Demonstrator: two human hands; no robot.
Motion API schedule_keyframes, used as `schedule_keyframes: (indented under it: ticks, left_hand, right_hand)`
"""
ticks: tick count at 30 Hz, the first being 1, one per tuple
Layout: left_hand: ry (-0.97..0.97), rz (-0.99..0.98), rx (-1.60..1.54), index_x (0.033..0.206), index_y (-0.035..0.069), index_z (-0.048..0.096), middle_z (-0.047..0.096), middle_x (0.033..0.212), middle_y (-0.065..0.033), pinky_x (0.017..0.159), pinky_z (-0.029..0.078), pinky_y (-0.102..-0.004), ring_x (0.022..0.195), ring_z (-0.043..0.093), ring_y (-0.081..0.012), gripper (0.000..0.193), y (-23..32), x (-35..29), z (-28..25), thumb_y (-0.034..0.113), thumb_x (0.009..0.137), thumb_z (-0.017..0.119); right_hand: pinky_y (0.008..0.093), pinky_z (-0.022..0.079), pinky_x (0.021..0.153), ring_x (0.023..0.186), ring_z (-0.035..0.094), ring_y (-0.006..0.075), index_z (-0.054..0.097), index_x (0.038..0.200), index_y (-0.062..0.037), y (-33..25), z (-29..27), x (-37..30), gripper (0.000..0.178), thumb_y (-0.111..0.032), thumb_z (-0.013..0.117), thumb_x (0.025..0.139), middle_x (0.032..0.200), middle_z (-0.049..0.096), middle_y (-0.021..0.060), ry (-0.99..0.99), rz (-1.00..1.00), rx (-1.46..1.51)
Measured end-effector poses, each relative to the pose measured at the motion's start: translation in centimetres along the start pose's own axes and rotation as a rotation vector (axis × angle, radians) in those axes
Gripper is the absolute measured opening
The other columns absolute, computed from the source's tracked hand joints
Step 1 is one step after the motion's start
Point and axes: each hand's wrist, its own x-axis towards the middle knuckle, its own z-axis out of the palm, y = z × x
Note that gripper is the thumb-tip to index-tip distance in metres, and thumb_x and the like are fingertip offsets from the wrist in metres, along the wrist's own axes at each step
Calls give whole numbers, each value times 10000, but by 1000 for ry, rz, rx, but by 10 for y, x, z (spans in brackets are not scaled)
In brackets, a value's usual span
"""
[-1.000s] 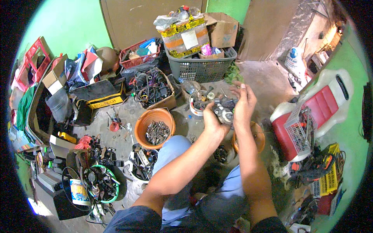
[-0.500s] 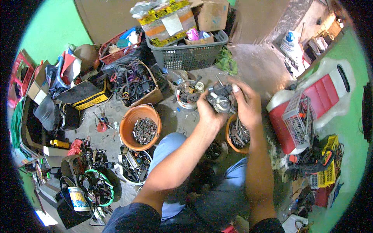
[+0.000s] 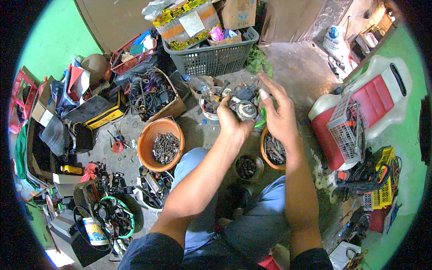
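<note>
My left hand (image 3: 232, 127) is closed around a dark mechanical part with a round silver end (image 3: 245, 109). A black block and a thin rod stick up from it. My right hand (image 3: 281, 114) is held just to the right of the part with its fingers stretched upward and its thumb apart. A gap shows between this hand and the part. Beyond my left hand stands a white tub (image 3: 208, 114) of metal parts. Below my right hand is an orange bowl of metal pieces (image 3: 274, 150). A green rim (image 3: 261, 118) shows between my hands.
An orange bucket (image 3: 145, 155) of small hardware stands left of my knees. A box of cables (image 3: 173, 105) and a grey crate (image 3: 216, 58) lie beyond. Near my feet is a small container of dark bits (image 3: 247, 167). At right, a red-and-white seat (image 3: 373, 108) bears a wire basket (image 3: 346, 132).
My right hand has come away from the part, and its fingers have straightened. My left hand has shifted slightly left with the part. A green rim has come into sight between them.
</note>
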Motion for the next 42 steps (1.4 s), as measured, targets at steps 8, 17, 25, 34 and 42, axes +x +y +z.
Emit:
schedule_keyframes:
  ticks: [8, 17, 25, 34, 42]
  left_hand:
    - [-51, 4, -60, 1251, 80, 557, 608, 1229, -169, 975, 489, -486, 1141, 576, -343, 401, 4, -7, -1, 340, 1000, 386]
    - [-112, 18, -10, 1228, 73, 575, 624, 1202, -138, 1001, 462, -517, 1137, 578, -317, 376, 12, -11, -3, 281, 983, 379]
    - [12, -72, 96, 1247, 57, 568, 626, 1207, -136, 958, 496, -455, 1101, 607, -286, 401, 10, -18, -6, 282, 987, 362]
    - [25, -62, 82, 1246, 69, 565, 623, 1209, -134, 943, 503, -481, 1116, 603, -310, 389, 12, -18, -8, 273, 988, 357]
    - [1, -55, 82, 1301, 36, 517, 591, 1256, -209, 1031, 466, -511, 1159, 573, -362, 439, 14, -14, -11, 318, 1003, 362]
  right_hand:
    - [382, 403, 1065, 1267, 541, 296, 587, 1294, -35, -6, -14, -9, 338, -110, 550, 967, 1337, 590, 156, 89, 70, 88]
    - [384, 485, 909, 1040, 633, 323, 685, 1127, -38, -7, -22, -20, 250, -136, 650, 900, 1102, 648, 175, -36, 106, 8]
    - [395, 487, 908, 1011, 631, 362, 690, 1074, 11, 13, -2, -21, 290, -164, 718, 845, 1079, 636, 184, -80, 112, -60]
    - [380, 493, 855, 967, 650, 335, 650, 975, -6, 23, 0, -19, 198, -108, 730, 825, 1002, 669, 148, -53, 187, 143]
    - [342, 523, 824, 958, 661, 209, 626, 1050, -25, 5, -12, -24, 225, -12, 702, 839, 1026, 686, 110, 99, 383, 327]
